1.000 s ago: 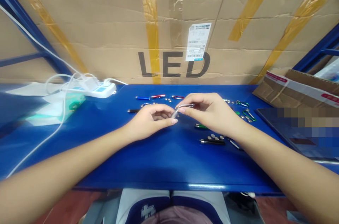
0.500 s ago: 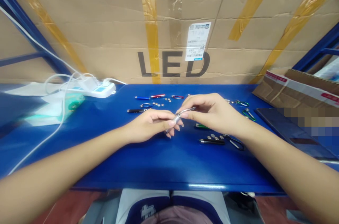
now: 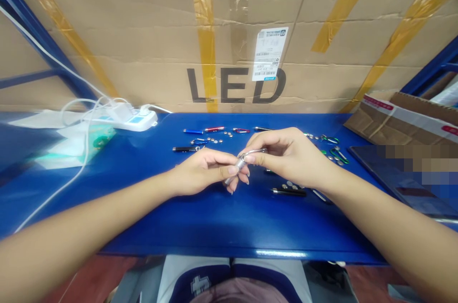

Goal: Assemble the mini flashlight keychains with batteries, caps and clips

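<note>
Tube (image 3: 241, 163), silver, held tilted above the desk (image 3: 214, 231), its upper end toward the right hand (image 3: 286, 154). Metal clip (image 3: 258, 151) at that end, touching; cannot tell if it is fastened.

Left hand (image 3: 200, 172): thumb and fingers gripping the tube's body. Right hand: thumb and forefinger pinching the clip close to the joint.

Step in hand (judged): handwork at the joint between tube and clip; fitting or loosening not readable. Next move, as judged, calls for the body held firm by the left hand while the right controls the clip in line with it, since both parts are small and look smooth.

Further out, relative to the tube: black tube (image 3: 291, 192) to the right and nearer the wearer, with round discs (image 3: 289, 183) just behind it. Blue tube (image 3: 193, 131) and red tube (image 3: 214, 129) beyond, to the left. Green clip (image 3: 338, 156) well to the right. Power strip (image 3: 138, 122) far left; large carton (image 3: 153, 45) behind everything.
</note>
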